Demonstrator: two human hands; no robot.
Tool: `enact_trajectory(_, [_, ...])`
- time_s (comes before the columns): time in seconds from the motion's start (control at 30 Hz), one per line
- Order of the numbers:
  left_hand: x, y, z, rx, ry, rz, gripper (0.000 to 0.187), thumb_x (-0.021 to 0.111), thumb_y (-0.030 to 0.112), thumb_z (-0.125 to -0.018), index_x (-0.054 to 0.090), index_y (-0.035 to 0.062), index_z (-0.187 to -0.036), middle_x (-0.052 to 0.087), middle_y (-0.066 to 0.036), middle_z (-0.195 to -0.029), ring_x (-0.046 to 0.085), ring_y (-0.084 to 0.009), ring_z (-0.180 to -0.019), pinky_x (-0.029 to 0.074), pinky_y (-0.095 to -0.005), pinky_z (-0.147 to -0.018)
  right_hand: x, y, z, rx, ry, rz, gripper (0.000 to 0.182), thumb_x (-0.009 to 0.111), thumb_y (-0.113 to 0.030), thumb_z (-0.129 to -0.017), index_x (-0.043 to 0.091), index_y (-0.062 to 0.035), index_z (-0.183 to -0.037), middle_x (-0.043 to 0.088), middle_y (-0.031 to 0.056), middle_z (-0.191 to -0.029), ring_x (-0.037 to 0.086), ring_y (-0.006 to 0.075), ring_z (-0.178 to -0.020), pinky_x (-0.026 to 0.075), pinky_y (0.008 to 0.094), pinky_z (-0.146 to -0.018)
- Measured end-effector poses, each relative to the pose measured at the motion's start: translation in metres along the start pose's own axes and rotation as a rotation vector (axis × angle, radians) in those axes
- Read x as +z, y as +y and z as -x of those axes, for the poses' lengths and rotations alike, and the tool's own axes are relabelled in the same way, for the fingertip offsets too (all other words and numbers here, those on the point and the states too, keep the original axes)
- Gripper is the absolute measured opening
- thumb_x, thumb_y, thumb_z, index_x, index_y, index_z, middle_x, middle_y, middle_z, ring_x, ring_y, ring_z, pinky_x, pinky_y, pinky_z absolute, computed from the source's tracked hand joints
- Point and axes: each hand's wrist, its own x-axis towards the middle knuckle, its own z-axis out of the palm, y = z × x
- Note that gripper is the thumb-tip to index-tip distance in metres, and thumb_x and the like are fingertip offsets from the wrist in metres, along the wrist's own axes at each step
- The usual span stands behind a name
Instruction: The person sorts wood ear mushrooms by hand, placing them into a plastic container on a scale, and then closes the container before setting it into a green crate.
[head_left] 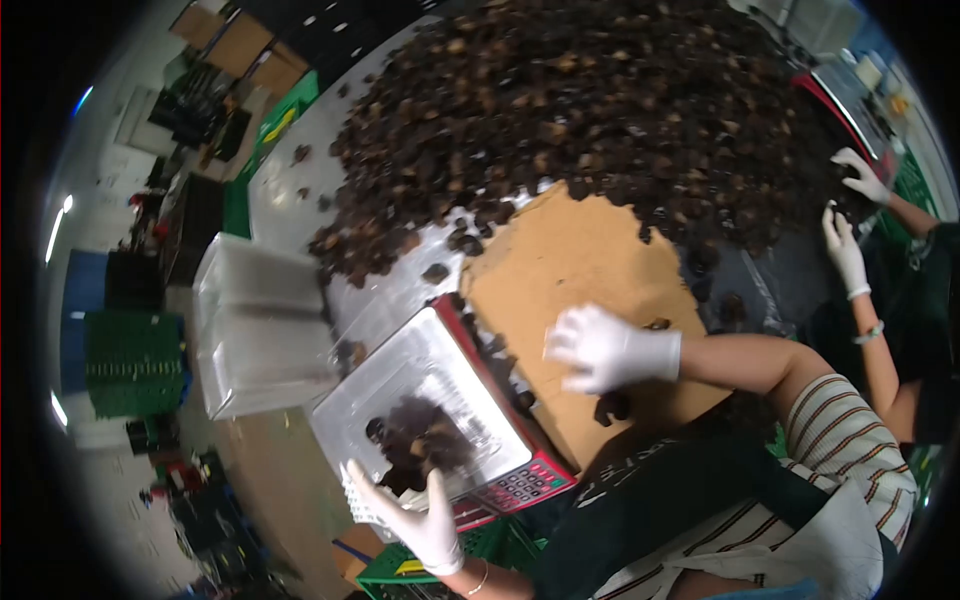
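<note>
My left hand (415, 525), in a white glove, is at the near edge of the weighing scale (517, 450), thumb and fingers apart. Dark brown, mushroom-like pieces (425, 440) lie in a small heap on the scale's shiny pan (350, 410), just beyond those fingertips. My right hand (610, 350), also gloved in white, is over the brown cardboard sheet (570, 250) with its fingers spread and slightly blurred. A few dark pieces (612, 407) lie on the cardboard close below its wrist.
A large heap of the dark pieces (560, 110) covers the far table. Left of the scale stands a stack of clear plastic bags (265, 330). Another person's gloved hands (848, 250) work at the right, near a second red scale (845, 110). Green crates (135, 360) stand beyond.
</note>
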Motion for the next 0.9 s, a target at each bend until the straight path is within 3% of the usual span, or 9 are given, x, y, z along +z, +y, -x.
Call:
enact_trajectory(0.13, [0.012,0.033,0.009,0.119,0.009,0.190,0.081,0.067,0.003,-0.076,0.030,-0.0006,-0.148,0.033,-0.020,-0.151,0.032,-0.0335,-0.140,0.022,-0.0436,-0.116,0.016,-0.034,0.047,-0.221,-0.044,-0.050,0.034,0.068,-0.036,-0.074,0.062,-0.0106,-0.095,0.057,0.0060,-0.093,0.053,0.0246,-0.091,0.043,0.0386,-0.076])
enact_trajectory(0.23, [0.030,0.071,0.019,0.236,-0.240,0.352,0.066,0.063,0.000,-0.077,0.044,0.0012,-0.141,0.043,-0.014,-0.144,0.041,-0.0248,-0.133,0.028,-0.0401,-0.113,0.031,-0.031,0.070,-0.268,0.039,0.023,0.019,0.066,-0.029,-0.075,0.055,-0.0136,-0.078,0.049,0.0008,-0.079,0.050,0.0194,-0.079,0.043,0.0331,-0.065])
enact_trajectory(0.33, [0.068,0.097,0.016,0.452,-0.442,0.267,0.052,0.066,-0.001,-0.078,0.054,0.0005,-0.129,0.055,-0.017,-0.128,0.051,-0.0317,-0.121,0.038,-0.0407,-0.106,0.022,-0.032,0.074,-0.268,-0.032,0.011,0.016,0.066,-0.027,-0.079,0.058,-0.0133,-0.080,0.052,0.0015,-0.079,0.053,0.0201,-0.077,0.045,0.0337,-0.062])
enact_trajectory(0.53, [0.167,0.094,0.026,0.488,-0.624,0.248,0.056,0.068,0.012,-0.083,0.050,0.0015,-0.135,0.052,-0.024,-0.132,0.049,-0.0389,-0.123,0.039,-0.0435,-0.105,-0.035,-0.015,0.084,0.431,0.452,-0.239,0.016,0.064,-0.025,-0.085,0.064,-0.0126,-0.095,0.061,0.0047,-0.085,0.062,0.0248,-0.083,0.051,0.0357,-0.069])
enact_trajectory(0.6, [0.191,0.091,0.036,0.551,-0.590,0.235,0.063,0.071,0.014,-0.081,0.047,0.0020,-0.138,0.049,-0.024,-0.135,0.048,-0.0393,-0.122,0.039,-0.0441,-0.104,-0.037,-0.009,0.095,0.509,0.295,-0.090,0.017,0.066,-0.023,-0.085,0.065,-0.0110,-0.097,0.063,0.0057,-0.088,0.063,0.0262,-0.083,0.051,0.0353,-0.069])
enact_trajectory(0.73, [0.214,0.077,0.046,0.608,-0.587,0.056,0.045,0.070,0.007,-0.080,0.057,0.0001,-0.123,0.062,-0.020,-0.111,0.060,-0.0348,-0.097,0.048,-0.0412,-0.084,-0.030,0.003,0.105,0.542,0.218,-0.077,0.018,0.068,-0.017,-0.084,0.066,-0.0091,-0.100,0.064,0.0078,-0.089,0.065,0.0257,-0.081,0.052,0.0335,-0.067])
enact_trajectory(0.77, [0.214,0.075,0.043,0.683,-0.461,0.166,0.031,0.065,0.003,-0.086,0.059,0.0006,-0.116,0.065,-0.013,-0.099,0.062,-0.0245,-0.081,0.050,-0.0330,-0.072,-0.039,0.003,0.103,0.568,0.323,-0.286,0.016,0.067,-0.012,-0.084,0.067,-0.0080,-0.099,0.065,0.0080,-0.089,0.065,0.0248,-0.079,0.052,0.0316,-0.065])
enact_trajectory(0.87, [0.216,0.052,0.051,0.062,-0.611,0.613,0.025,0.059,0.004,-0.093,0.058,0.0015,-0.118,0.064,-0.011,-0.100,0.060,-0.0183,-0.077,0.051,-0.0325,-0.070,-0.077,0.000,0.099,0.876,0.309,-1.185,0.012,0.063,-0.010,-0.083,0.067,-0.0082,-0.094,0.064,0.0085,-0.082,0.065,0.0275,-0.081,0.053,0.0365,-0.070])
enact_trajectory(0.9, [0.198,0.072,0.044,-0.313,-0.749,0.898,0.029,0.052,0.002,-0.097,0.052,0.0023,-0.127,0.063,-0.009,-0.101,0.059,-0.0121,-0.077,0.051,-0.0259,-0.068,-0.068,0.009,0.100,0.682,0.371,-0.802,0.009,0.062,-0.009,-0.082,0.068,-0.0096,-0.089,0.064,0.0065,-0.081,0.064,0.0267,-0.077,0.053,0.0354,-0.069])
